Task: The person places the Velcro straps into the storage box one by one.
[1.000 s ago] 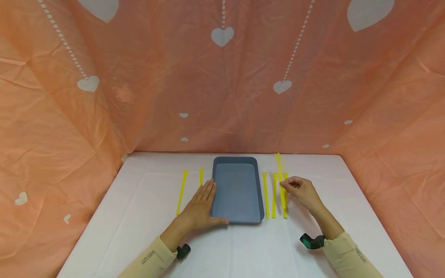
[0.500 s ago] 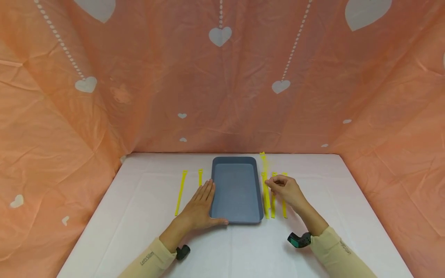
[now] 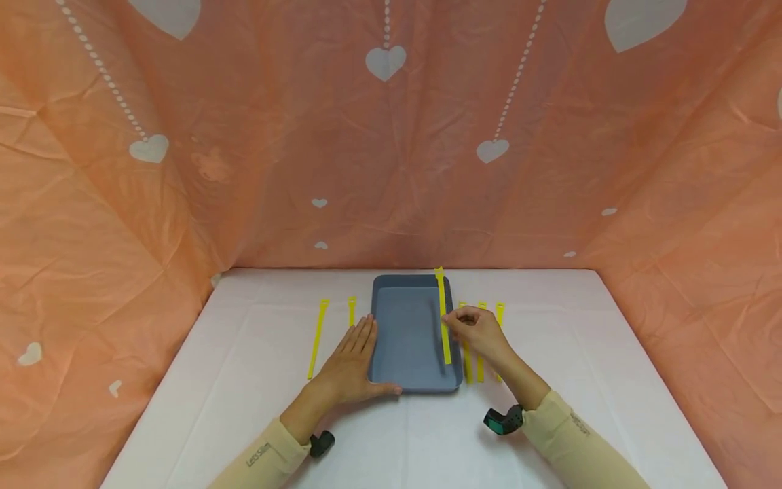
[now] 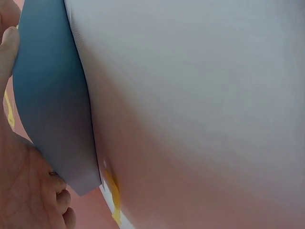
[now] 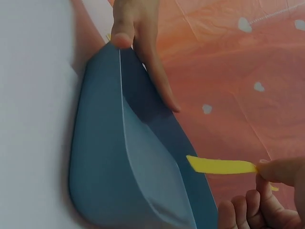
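Observation:
A blue-grey rectangular tray [image 3: 406, 346] lies on the white-covered table. My left hand [image 3: 349, 370] rests along its left side, fingers straight and the thumb at the near edge. In my right hand [image 3: 485, 336], thumb and fingertips pinch a yellow cable tie [image 3: 442, 299], a flat strip with a slotted head. The tie is held lengthwise over the right part of the tray, casting a shadow inside it. The right wrist view shows one end of the tie [image 5: 224, 166] pointing over the tray's opening [image 5: 152, 148].
Left of the tray lie two more yellow ties, one at the outside [image 3: 318, 339] and one [image 3: 351, 310] partly behind my left hand. Several ties [image 3: 480, 370] lie to its right, partly covered by my right hand. A peach curtain [image 3: 391, 170] with white hearts surrounds the table.
My right hand has moved left with the pinched tie, from above the ties on the right to over the tray. The left hand stays on the tray's side.

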{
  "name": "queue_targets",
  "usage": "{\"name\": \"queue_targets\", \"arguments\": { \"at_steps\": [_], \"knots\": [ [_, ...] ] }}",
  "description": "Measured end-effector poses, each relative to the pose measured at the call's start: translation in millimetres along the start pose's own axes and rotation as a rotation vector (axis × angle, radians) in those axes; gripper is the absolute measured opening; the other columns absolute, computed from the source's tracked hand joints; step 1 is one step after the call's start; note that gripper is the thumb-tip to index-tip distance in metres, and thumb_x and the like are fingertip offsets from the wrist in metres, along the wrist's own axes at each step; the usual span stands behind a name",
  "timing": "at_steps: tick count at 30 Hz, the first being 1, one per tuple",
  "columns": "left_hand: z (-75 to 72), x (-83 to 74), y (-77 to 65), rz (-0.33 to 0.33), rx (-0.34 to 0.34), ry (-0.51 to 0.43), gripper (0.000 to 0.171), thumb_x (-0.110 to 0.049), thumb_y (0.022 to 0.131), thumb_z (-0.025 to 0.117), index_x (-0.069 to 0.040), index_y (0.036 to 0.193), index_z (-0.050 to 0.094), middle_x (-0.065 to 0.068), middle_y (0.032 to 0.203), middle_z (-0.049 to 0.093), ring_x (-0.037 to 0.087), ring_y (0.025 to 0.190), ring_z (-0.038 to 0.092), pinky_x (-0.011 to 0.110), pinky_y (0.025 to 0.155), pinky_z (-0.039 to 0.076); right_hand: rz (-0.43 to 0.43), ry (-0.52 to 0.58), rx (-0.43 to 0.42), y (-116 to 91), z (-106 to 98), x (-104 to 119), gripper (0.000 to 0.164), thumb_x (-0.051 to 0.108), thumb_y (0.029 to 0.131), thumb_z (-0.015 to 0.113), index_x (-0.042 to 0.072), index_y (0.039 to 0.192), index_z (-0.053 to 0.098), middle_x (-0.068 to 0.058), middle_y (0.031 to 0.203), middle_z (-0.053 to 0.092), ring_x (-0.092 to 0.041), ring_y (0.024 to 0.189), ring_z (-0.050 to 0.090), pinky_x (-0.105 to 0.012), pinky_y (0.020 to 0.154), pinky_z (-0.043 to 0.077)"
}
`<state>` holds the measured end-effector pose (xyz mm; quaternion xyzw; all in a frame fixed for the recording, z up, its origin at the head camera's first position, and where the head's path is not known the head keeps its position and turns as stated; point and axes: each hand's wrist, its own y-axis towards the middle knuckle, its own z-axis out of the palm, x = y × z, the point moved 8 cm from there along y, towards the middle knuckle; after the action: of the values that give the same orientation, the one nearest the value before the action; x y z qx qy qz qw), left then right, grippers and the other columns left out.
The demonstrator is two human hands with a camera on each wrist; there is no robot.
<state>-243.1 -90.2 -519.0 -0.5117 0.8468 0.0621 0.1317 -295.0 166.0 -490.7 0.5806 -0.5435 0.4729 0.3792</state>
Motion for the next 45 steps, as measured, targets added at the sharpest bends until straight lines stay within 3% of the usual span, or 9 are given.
{"name": "queue_targets", "arguments": {
  "at_steps": [6,13,32,45],
  "knots": [
    [-6.7,-2.3,-1.2,-0.026,0.003,-0.017,0.140,-0.084,0.081,0.072,0.005,0.170,0.012,0.021,0.179,0.007,0.035,0.167,0.006,0.052,0.134,0.014,-0.004,-0.011,0.017,2.5,18.2,3.8,0.026,0.023,0.101,0.079,-0.002,0.105,0.076,-0.010,0.096,0.075,-0.024,0.080,0.071,-0.037,0.081,0.062],
    [-3.5,-1.4,-0.2,-0.040,0.019,0.004,0.138,-0.084,0.082,0.071,0.004,0.170,0.011,0.019,0.179,0.007,0.034,0.167,0.006,0.051,0.134,0.013,0.004,-0.012,0.040,8.7,40.3,0.5,0.025,0.023,0.099,0.080,-0.001,0.104,0.079,-0.010,0.093,0.077,-0.022,0.075,0.072,-0.039,0.076,0.062],
    [-2.1,-2.0,0.0,-0.040,0.042,0.005,0.137,-0.084,0.085,0.069,0.005,0.170,0.009,0.021,0.179,0.004,0.035,0.167,0.005,0.051,0.134,0.013,0.072,-0.023,0.062,26.9,87.1,-5.3,0.019,0.017,0.097,0.081,-0.001,0.093,0.080,-0.002,0.070,0.068,-0.012,0.061,0.062,-0.028,0.059,0.058],
    [-1.2,-1.7,2.1,-0.045,0.048,0.015,0.135,-0.084,0.085,0.068,0.002,0.171,0.008,0.019,0.180,0.004,0.034,0.167,0.003,0.050,0.135,0.011,0.126,-0.052,0.104,34.8,102.1,-5.9,0.021,0.018,0.097,0.081,-0.001,0.089,0.078,0.000,0.063,0.063,-0.010,0.055,0.058,-0.023,0.051,0.051]
  ]
}}
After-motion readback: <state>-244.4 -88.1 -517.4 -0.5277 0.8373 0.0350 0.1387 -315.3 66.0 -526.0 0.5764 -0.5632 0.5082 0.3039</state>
